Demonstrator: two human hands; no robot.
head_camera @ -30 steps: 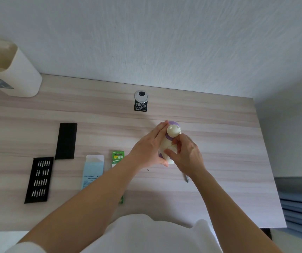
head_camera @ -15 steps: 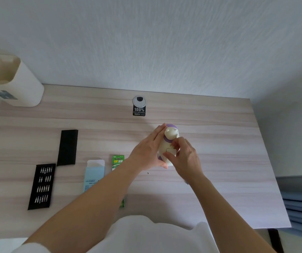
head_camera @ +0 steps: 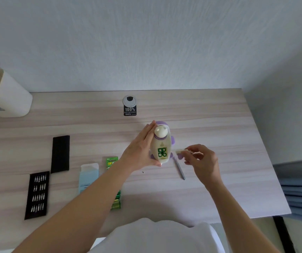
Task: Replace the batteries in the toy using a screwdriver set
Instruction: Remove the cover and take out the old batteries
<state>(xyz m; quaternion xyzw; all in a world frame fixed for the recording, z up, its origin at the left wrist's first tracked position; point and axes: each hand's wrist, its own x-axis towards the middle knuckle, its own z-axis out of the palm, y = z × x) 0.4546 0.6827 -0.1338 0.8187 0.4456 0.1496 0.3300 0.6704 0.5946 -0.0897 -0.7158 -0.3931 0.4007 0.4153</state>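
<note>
**Battery cover off, cells on show**

Toy [head_camera: 162,139] sits at the middle of the table [head_camera: 219,189], its back turned towards the person so the open battery bay faces the camera. The left hand [head_camera: 142,150] holds it there, with the fingers laid up the toy's left flank and the thumb hooked across the base. That grip looks meant to steady the body while leaving the bay free. Whether the base touches the table I cannot tell.

The right hand [head_camera: 201,159] is just to the right of the toy and apart from it. It pinches the small cover [head_camera: 180,151] between thumb and fingertips, and the other fingers are loosely curled. The cover is probably about to be set aside.

The toy is smooth cream plastic, rounded and bottle-like, with purple trim and a knob of a head. In the bay the batteries [head_camera: 162,152] show as green cells with round ends.

The screwdriver [head_camera: 179,168], a slim grey metal rod, lies on the table between the hands, within easy reach. A tiny screw [head_camera: 143,172] lies loose below the left wrist and could roll away. A green battery pack [head_camera: 112,161] waits to the left, partly behind the forearm. Further left are a pale blue box [head_camera: 89,177], the black bit tray [head_camera: 37,195] with rows of shiny bits, and its matt black lid [head_camera: 60,154]. The table has a pale wood-grain surface.
</note>
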